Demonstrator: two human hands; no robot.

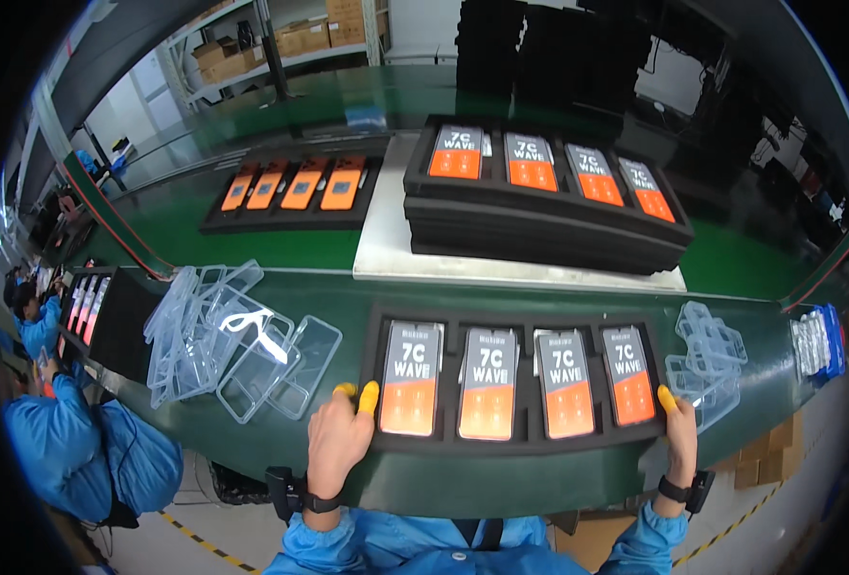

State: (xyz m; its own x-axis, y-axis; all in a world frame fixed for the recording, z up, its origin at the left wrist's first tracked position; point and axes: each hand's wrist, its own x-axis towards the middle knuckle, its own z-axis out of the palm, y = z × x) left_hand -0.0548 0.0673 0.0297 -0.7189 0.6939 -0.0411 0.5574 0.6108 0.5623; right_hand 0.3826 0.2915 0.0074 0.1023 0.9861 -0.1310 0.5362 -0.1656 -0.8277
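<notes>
A black foam tray [449,393] lies on the green bench in front of me. Its slots hold several smartphones [488,393] in a row, face up, with grey and orange screen films. My left hand [338,439] grips the tray's left end, with yellow finger cots on the fingertips. At the opposite end, my right hand [681,441] holds the tray's edge, a yellow cot on its thumb. Some fingers of both hands are hidden. Clear plastic phone cases [223,340] are piled left of the tray, and a smaller heap of clear cases [710,359] lies to its right.
Behind, a stack of black foam trays [549,235] with phones on top stands on a white board [381,254]. Left of it sits another foam tray [290,222] with orange-backed phones. A blue bin [835,345] is at far right. People in blue [89,450] work at left.
</notes>
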